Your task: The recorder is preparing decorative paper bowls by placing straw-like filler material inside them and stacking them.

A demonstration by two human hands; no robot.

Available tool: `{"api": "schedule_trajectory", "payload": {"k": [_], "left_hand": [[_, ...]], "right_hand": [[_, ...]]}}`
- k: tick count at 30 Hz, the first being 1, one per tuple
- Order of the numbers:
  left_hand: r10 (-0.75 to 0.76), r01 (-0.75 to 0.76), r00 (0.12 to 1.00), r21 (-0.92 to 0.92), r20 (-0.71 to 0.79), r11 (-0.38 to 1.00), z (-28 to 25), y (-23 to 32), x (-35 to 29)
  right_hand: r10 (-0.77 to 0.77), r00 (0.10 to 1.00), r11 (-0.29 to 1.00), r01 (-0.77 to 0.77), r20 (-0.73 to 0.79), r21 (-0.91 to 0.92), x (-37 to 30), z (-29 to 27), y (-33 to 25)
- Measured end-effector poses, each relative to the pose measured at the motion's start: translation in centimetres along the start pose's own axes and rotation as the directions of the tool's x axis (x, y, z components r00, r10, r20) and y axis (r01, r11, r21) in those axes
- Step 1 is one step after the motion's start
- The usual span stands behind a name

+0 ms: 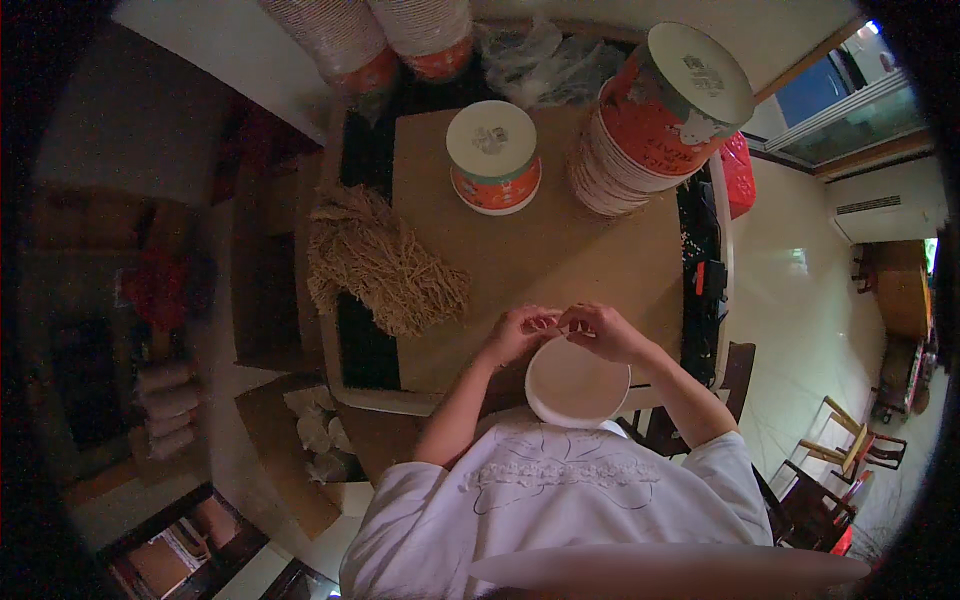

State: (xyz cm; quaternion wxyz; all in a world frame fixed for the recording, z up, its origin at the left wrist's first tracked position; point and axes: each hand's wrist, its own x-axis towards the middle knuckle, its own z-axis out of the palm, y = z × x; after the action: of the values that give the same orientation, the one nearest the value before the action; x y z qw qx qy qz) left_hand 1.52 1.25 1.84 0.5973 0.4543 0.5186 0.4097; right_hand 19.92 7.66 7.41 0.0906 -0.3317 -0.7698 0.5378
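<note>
A white round paper bucket (578, 382) is tilted against my shirt at the table's near edge, its open mouth facing up. At the far side of its rim my left hand (522, 332) and my right hand (603, 332) meet, fingertips close together. My left fingers are pinched; what they hold is too small to make out. The right fingers bend over the bucket's rim and are closed on it. Left of the hands lies a bundle of tan cords (385, 262). Beyond them, a short stack of orange and white paper buckets (495, 185) stands upside down.
Cardboard (560, 240) covers much of the table. A tall stack of upside-down buckets (650, 125) stands at the far right, more nested buckets (425, 30) at the far left. Between them is clear plastic wrapping (545, 65). An orange and black object (710, 278) lies by the right edge.
</note>
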Motion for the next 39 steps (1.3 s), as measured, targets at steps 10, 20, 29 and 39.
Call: {"api": "schedule_trajectory", "payload": {"k": [10,20,29,39], "left_hand": [[-0.024,0.017,0.996,0.078,0.091,0.997,-0.6,-0.8,0.4],[0.127,-0.116,0.991,0.200,-0.043,0.973,0.2,-0.9,0.7],[0.177,-0.181,0.983,0.322,0.040,0.929,0.0,0.0,0.9],[0.200,-0.209,0.978,0.354,0.063,0.911,0.2,-1.2,1.1]], "right_hand": [[-0.041,0.999,0.999,0.041,0.004,-0.030,0.0,-0.1,-0.2],[-0.029,0.999,0.999,0.029,0.030,0.016,-0.3,-0.2,0.4],[-0.048,0.999,0.997,0.047,-0.012,-0.062,-0.3,0.2,0.6],[-0.139,0.986,0.989,0.133,-0.087,-0.071,-0.8,-0.1,-0.3]]}}
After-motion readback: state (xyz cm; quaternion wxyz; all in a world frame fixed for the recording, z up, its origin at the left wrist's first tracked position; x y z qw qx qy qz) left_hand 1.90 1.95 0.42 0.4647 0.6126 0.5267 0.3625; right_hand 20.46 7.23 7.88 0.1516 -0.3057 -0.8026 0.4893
